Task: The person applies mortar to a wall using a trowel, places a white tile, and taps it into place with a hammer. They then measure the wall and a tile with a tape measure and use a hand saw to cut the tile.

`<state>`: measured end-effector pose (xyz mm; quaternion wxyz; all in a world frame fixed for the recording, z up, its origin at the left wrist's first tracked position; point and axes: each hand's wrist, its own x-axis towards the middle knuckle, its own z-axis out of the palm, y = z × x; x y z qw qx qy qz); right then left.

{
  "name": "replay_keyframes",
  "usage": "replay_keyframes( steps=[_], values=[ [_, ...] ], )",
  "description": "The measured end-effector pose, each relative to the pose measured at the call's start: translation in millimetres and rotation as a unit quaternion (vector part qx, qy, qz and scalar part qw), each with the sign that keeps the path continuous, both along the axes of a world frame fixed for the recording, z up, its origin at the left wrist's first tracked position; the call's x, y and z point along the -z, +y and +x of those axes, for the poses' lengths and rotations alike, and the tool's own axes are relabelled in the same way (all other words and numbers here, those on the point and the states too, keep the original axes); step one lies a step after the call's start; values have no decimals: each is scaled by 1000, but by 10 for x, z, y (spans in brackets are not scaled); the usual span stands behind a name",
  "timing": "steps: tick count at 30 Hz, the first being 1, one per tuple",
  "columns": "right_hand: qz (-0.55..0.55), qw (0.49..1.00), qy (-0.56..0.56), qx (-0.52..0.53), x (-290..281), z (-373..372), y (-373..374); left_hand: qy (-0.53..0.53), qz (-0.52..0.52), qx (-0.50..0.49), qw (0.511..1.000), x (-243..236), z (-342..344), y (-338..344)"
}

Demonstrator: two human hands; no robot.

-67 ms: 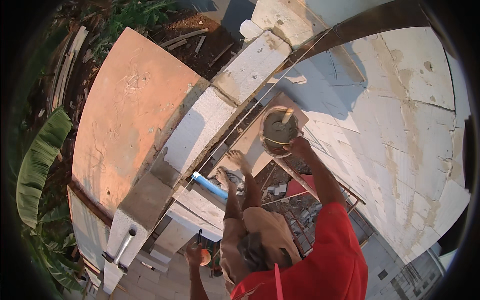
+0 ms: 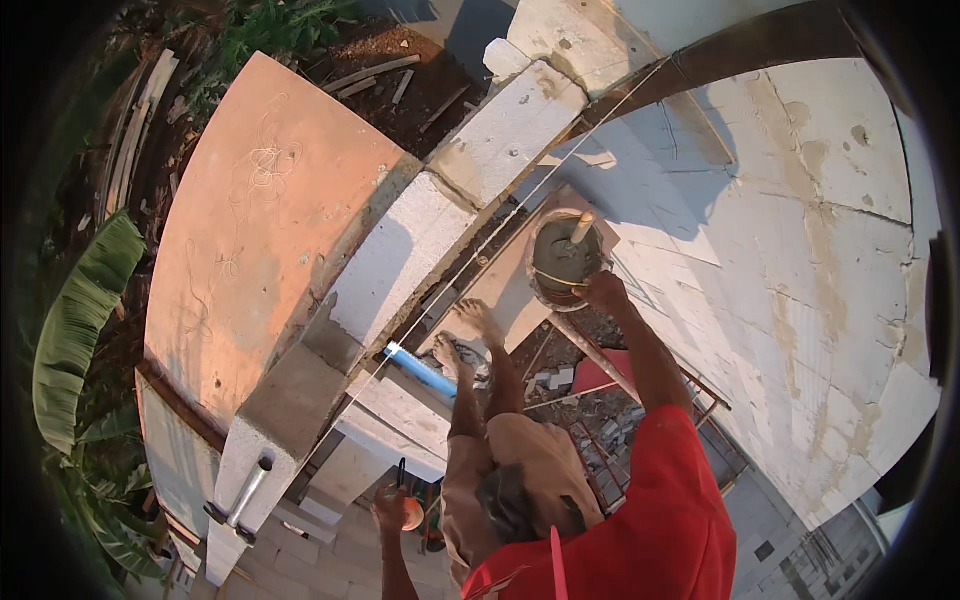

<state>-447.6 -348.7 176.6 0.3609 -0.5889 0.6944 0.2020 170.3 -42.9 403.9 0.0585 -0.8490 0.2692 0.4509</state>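
Note:
My right hand is closed at the near rim of a round bucket, beside its thin yellow handle. Grey wet mortar fills the bucket, and a wooden tool handle sticks up out of it. The bucket is over a brown board, close to my bare feet. Low on the left, my left hand has its fingers curled round something small, with a dark slim end above it and a round orange thing beside it. What it grips is too small to name.
A row of white blocks tops the wall to my left, with a taut string along it. A hammer lies on the lower block. A blue pipe, a metal frame and a white block wall stand near.
The bucket and my right hand have shifted slightly to the right. My left hand stays almost where it was.

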Motion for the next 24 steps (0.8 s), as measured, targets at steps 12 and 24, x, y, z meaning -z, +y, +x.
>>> replay_keyframes(
  steps=[12, 24],
  values=[
    [84, 994, 69, 14, 501, -794, -285, 6, -5, -30, 1000, -131, -489, -29],
    [-23, 987, -108, -119, 70, 365, -45, 37, -116, -146, 982, -187, -1098, 75]
  ],
)
